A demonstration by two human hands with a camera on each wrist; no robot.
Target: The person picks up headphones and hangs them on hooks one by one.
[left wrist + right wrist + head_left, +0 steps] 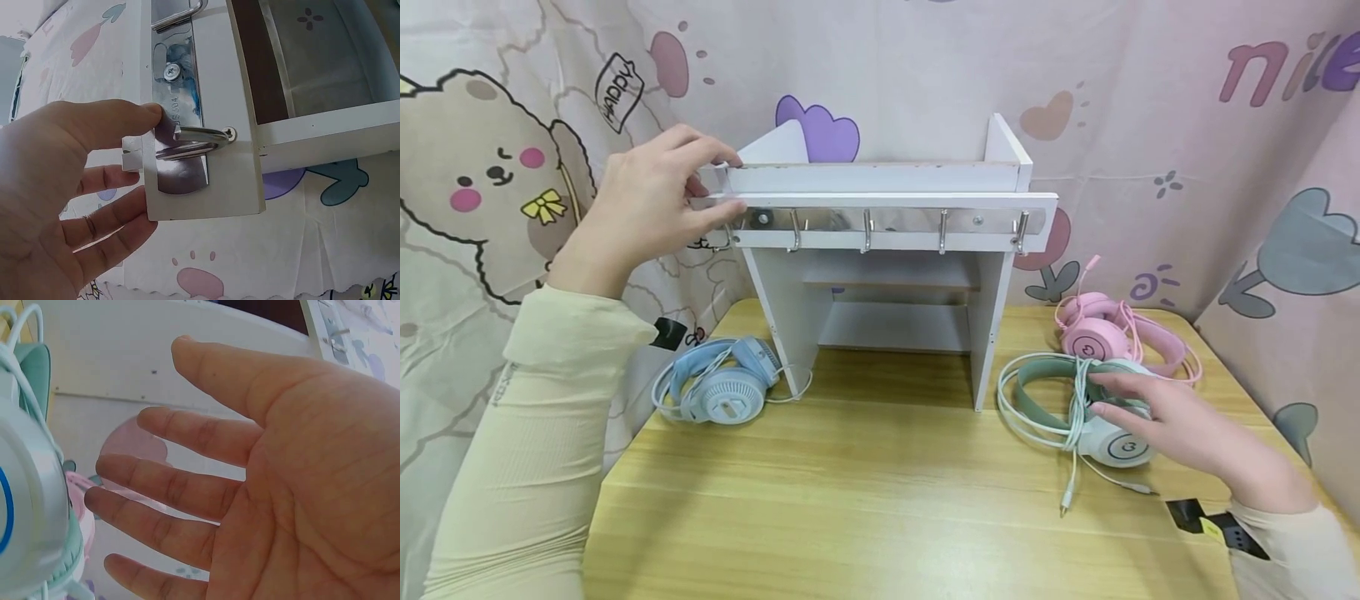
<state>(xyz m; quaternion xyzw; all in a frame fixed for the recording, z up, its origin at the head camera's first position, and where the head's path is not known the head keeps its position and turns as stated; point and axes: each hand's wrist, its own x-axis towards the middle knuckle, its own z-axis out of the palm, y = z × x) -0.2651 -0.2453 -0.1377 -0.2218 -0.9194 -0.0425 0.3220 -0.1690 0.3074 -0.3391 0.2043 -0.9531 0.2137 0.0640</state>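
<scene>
My left hand (655, 200) pinches the left end of a white hook rail (895, 200) on the front of a small white shelf (992, 325). In the left wrist view the thumb lies by the metal strip (181, 178), beside a bent hook, with the other fingers at the board's edge and behind it. My right hand (1195, 429) hovers over a pair of mint-green and white headphones (1123, 446) wrapped in its cable. Its fingers are spread and hold nothing, with the white ear cup (37, 494) a little apart from the fingertips.
Blue headphones (730, 398) lie on the wooden table (850, 500), left of the shelf. Pink headphones (1097, 337) lie at the back right, behind the green pair. A cable plug (1066, 504) trails toward the front. Patterned cloth (910, 83) hangs behind and at both sides.
</scene>
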